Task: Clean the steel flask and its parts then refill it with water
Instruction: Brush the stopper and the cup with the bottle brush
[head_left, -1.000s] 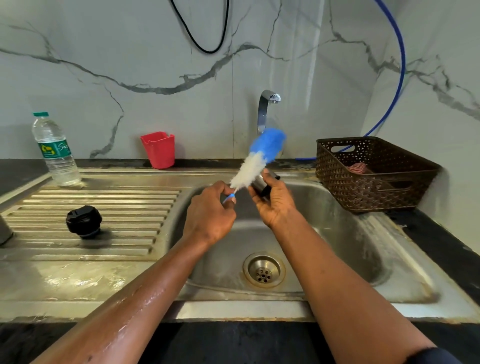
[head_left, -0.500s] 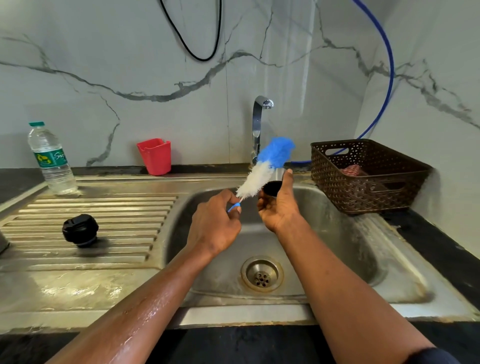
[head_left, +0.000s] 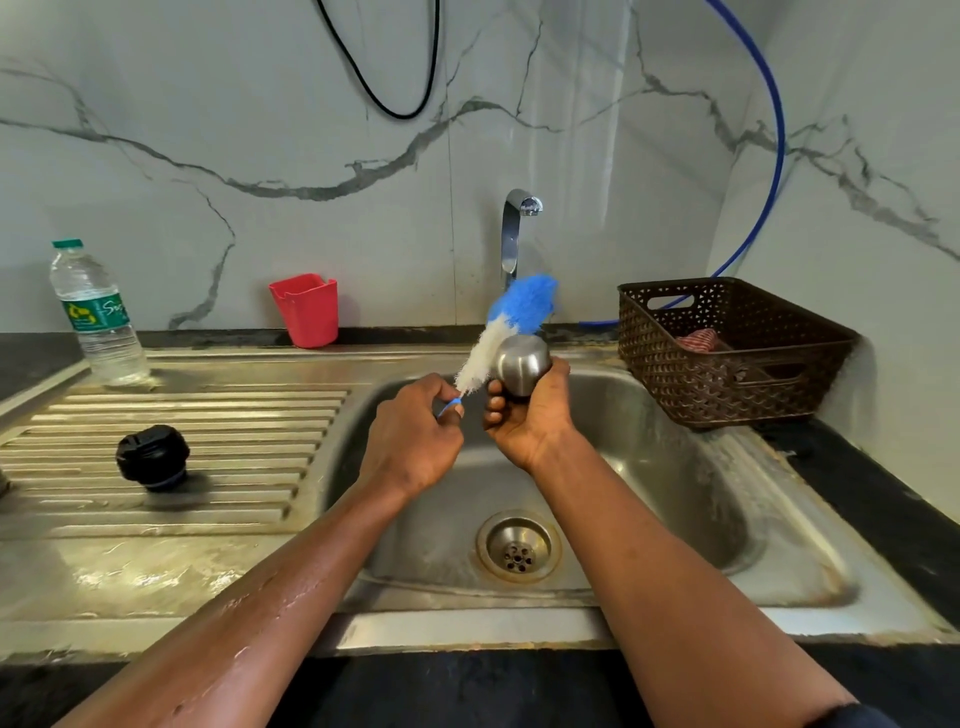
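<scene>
My right hand (head_left: 524, 415) grips a small steel flask cup (head_left: 521, 364) above the sink basin (head_left: 675, 493), its rounded steel outside turned toward me. My left hand (head_left: 415, 436) pinches the thin blue handle of a bottle brush (head_left: 511, 322) with white and blue bristles. The bristles lie against the cup's left side and stick up behind it. A black flask stopper (head_left: 151, 457) sits on the ribbed drainboard (head_left: 218, 431) to the left. At the far left edge only a sliver of a steel object (head_left: 3, 480) shows.
The chrome tap (head_left: 514, 234) stands behind the basin with no water running. A red plastic cup (head_left: 306, 310) and a clear water bottle (head_left: 96, 314) stand at the back left. A brown woven basket (head_left: 727, 353) holding a cloth sits at the right. The drain (head_left: 518, 545) lies below my hands.
My right hand has turned the steel cup, so its rounded outside shows now instead of its dark opening. Both hands rose slightly with the brush still beside the cup.
</scene>
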